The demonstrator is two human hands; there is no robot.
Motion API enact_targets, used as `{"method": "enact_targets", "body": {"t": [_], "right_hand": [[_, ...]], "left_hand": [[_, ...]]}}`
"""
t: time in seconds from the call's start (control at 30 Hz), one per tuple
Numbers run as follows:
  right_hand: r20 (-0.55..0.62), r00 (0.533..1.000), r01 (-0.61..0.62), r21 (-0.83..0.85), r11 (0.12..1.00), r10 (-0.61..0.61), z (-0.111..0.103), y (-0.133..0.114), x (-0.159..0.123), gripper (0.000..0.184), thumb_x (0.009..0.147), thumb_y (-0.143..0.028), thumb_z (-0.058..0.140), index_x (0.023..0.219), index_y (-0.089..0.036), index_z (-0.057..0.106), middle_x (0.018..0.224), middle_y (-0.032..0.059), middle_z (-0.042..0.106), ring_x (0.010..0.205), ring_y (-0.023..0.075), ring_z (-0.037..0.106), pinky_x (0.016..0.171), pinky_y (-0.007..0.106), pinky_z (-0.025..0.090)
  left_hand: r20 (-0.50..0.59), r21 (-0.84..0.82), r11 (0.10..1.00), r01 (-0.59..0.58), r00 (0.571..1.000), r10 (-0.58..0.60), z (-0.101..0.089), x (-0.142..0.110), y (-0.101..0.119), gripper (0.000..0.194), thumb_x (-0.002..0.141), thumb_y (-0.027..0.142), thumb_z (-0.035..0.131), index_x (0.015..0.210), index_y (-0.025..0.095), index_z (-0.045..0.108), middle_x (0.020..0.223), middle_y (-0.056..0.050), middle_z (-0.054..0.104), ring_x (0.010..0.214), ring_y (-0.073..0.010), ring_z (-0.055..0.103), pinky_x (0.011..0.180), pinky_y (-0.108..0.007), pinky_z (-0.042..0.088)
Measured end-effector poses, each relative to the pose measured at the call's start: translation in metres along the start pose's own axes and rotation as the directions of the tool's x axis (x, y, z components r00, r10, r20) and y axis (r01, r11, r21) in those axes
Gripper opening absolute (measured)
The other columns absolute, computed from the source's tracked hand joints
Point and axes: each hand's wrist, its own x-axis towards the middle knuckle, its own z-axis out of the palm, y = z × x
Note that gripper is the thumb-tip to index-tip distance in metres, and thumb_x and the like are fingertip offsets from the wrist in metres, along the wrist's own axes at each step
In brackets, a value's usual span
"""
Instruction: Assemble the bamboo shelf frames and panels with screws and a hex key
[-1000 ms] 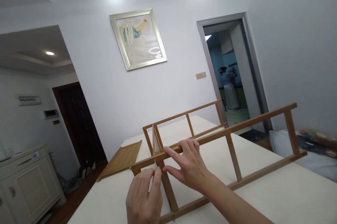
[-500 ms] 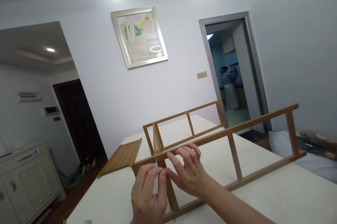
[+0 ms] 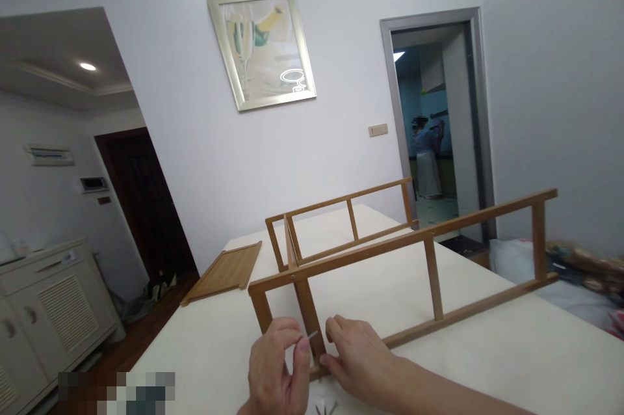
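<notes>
My left hand (image 3: 279, 363) is closed, with a thin metal rod (image 3: 312, 335) pinched between thumb and index finger. The rod's tip points right, towards an upright post of the near wooden frame (image 3: 370, 250). My right hand (image 3: 363, 353) is beside the foot of that post, over the lower rail. Its fingers are bent, with a gap between them and the thumb, and no held thing shows there. Below the hands, several thin dark metal pieces (image 3: 326, 409) lie at the bottom edge, partly cut off. A crosspiece (image 3: 290, 242) joins the near frame to the far wooden frame (image 3: 353, 223).
A slatted wooden panel (image 3: 224, 272) lies at the left on the white table (image 3: 195, 350). A white cabinet (image 3: 63, 317) stands to the left. Bagged things (image 3: 580, 272) are beyond the table's right side. In the doorway, a person (image 3: 429, 155) stands in the far room.
Both my hands have moved down from the upper rail to the lower rail of the near frame. The rod has swung from upright to pointing right. The metal pieces now show below.
</notes>
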Motion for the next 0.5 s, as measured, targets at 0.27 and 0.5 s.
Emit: {"method": "enact_targets", "body": {"t": [0.27, 0.5], "right_hand": [[0.082, 0.996, 0.013, 0.083, 0.997, -0.020, 0.019, 0.019, 0.011, 0.024, 0.097, -0.030, 0.045, 0.087, -0.021, 0.065, 0.086, 0.0044, 0.061, 0.084, 0.0187, 0.055, 0.076, 0.031, 0.036], [0.111, 0.994, -0.001, 0.031, 1.000, -0.002, 0.023, 0.028, 0.012, 0.033, 0.099, -0.037, 0.044, 0.086, -0.020, 0.069, 0.085, 0.0054, 0.061, 0.085, 0.0185, 0.052, 0.077, 0.031, 0.034]], "left_hand": [[0.245, -0.009, 0.952, 0.305, 0.924, -0.294, 0.016, -0.048, -0.031, 0.016, 0.093, 0.014, 0.042, 0.084, 0.021, 0.053, 0.073, -0.002, 0.059, 0.064, -0.0139, 0.059, 0.061, -0.024, 0.047], [0.323, -0.098, 0.608, 0.788, 0.603, -0.729, 0.030, -0.061, -0.038, 0.022, 0.093, 0.038, 0.045, 0.083, 0.021, 0.055, 0.058, 0.003, 0.056, 0.050, -0.0129, 0.055, 0.048, -0.022, 0.043]]}}
